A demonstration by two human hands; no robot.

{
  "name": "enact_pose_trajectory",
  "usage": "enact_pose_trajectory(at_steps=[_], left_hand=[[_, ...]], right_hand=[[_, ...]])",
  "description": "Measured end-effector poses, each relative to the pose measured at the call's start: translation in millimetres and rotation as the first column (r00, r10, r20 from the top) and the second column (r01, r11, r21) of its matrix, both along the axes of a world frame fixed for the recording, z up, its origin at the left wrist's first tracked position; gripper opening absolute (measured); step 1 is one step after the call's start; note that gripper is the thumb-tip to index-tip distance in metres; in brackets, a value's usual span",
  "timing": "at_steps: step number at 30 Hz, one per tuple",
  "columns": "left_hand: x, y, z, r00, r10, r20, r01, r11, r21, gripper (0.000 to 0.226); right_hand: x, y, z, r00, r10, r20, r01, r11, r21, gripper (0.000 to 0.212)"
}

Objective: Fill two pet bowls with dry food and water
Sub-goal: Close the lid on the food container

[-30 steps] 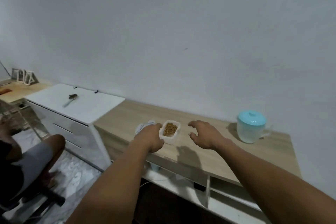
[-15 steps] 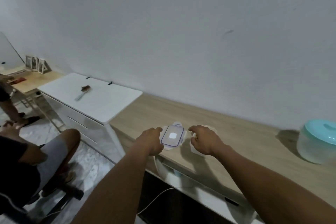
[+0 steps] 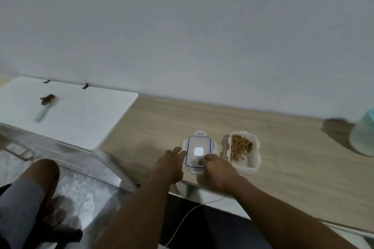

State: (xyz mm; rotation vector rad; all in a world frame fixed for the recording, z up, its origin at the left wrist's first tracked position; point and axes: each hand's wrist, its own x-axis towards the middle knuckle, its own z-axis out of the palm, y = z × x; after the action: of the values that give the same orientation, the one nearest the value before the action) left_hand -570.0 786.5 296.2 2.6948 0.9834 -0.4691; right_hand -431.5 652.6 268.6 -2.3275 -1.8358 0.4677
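Observation:
A clear rectangular tub (image 3: 242, 164) with brown dry food in it stands open on the wooden counter (image 3: 293, 168). Just left of it lies its flat lid (image 3: 199, 143) with a blue seal ring and side flaps. My right hand (image 3: 217, 172) rests on the lid's near end, fingers curled over its edge. My left hand (image 3: 172, 164) is at the lid's left flap, fingers stretched out and touching it. A pale jug (image 3: 362, 137) with a turquoise top stands at the far right, partly cut off. No pet bowl shows.
A white cabinet (image 3: 85, 119) adjoins the counter on the left, with a green scoop (image 3: 45, 107) holding brown food on top. A seated person's knee (image 3: 40, 176) is at lower left. A white cable (image 3: 188, 218) hangs below the counter edge.
My right hand has left the food tub and come onto the lid. The tub now stands uncovered to the lid's right. The view has dropped and swung left.

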Motion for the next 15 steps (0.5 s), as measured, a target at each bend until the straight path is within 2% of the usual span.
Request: enact_pose_trajectory(at_steps=[6,11,15], left_hand=[[10.4,35.8,-22.7,0.982,-0.184,0.037,0.185,0.982,-0.035,0.067],[8.9,49.5,-36.7,0.969,-0.227,0.101,0.231,0.973,-0.030,0.066],[9.3,56.6,-40.0,0.959,-0.254,0.129,0.258,0.966,-0.015,0.062]], right_hand=[[-19.0,14.9,-26.7,0.994,-0.060,0.091,0.064,0.997,-0.036,0.035],[-23.6,22.1,-34.0,0.988,-0.132,0.085,0.128,0.991,0.047,0.028],[-27.1,24.3,-40.9,0.976,-0.159,0.148,0.145,0.984,0.100,0.024]])
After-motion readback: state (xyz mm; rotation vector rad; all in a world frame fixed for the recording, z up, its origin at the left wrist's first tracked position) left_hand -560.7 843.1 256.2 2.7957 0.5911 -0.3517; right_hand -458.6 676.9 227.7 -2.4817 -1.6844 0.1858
